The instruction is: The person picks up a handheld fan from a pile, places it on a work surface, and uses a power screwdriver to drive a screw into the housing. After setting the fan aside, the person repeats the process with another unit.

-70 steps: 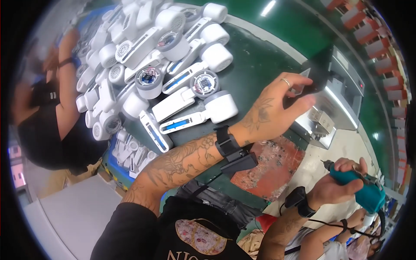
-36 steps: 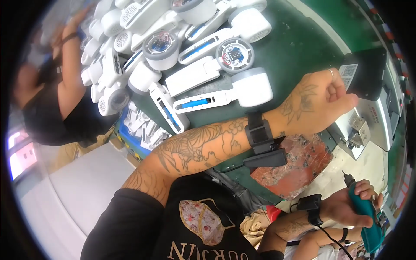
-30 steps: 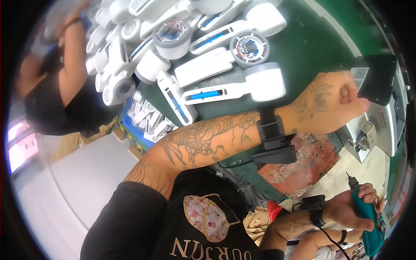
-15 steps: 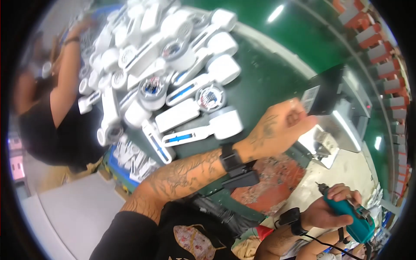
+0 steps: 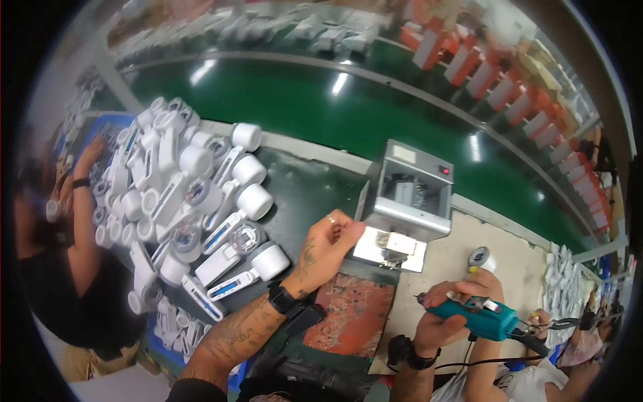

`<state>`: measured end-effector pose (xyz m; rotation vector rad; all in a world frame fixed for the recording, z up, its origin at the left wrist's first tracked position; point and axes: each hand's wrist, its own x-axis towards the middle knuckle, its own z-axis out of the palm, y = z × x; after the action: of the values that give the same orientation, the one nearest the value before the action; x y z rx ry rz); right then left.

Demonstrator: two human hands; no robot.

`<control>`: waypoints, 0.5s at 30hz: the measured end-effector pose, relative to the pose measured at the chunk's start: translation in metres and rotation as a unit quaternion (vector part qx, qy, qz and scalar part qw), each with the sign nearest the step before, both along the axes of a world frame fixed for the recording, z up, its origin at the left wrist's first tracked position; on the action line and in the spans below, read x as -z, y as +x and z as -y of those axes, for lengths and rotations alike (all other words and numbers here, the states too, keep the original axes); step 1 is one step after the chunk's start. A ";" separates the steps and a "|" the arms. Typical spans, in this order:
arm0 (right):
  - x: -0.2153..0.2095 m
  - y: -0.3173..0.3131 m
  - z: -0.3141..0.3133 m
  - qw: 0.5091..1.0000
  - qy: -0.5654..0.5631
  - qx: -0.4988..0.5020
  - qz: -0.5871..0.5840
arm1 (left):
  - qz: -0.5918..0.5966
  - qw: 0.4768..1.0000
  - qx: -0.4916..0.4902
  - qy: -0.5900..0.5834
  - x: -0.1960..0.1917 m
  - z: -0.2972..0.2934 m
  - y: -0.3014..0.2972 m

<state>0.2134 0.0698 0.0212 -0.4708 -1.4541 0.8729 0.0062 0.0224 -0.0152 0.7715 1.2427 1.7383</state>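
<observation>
My left hand is held in a pinch beside the lit front plate of a grey metal screw feeder. Whatever is between its fingertips, if anything, is too small to make out. In my right hand lies a teal electric screwdriver, wrapped by the fingers, its bit pointing left toward the feeder. Left of my left forearm, white handheld housings with round heads and blue strips are heaped on the green table. A reddish, worn slab lies below my left hand.
A co-worker's arm reaches into the heap at far left. Another person's hand is close behind my screwdriver, near a white round part. A blue bin holds small white parts. A green conveyor runs behind.
The view has swung, so the feeder stands nearer the middle. My left hand has drawn slightly left of the feeder's front plate. My right hand keeps hold of the electric screwdriver.
</observation>
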 end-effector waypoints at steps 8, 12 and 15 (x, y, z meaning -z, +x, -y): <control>0.002 0.005 0.002 0.998 -0.068 -0.003 -0.009 | -0.019 1.000 0.003 -0.025 -0.001 -0.001 0.000; 0.000 0.005 0.005 0.998 -0.070 -0.002 -0.003 | -0.025 0.999 0.005 -0.027 -0.007 0.000 0.000; 0.000 0.003 0.007 0.997 -0.073 -0.008 -0.018 | -0.041 0.999 -0.004 -0.030 -0.005 0.004 0.001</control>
<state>0.2166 0.0626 0.0207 -0.5506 -1.3679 1.0005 0.0071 0.0185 -0.0105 0.8114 1.3477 1.6829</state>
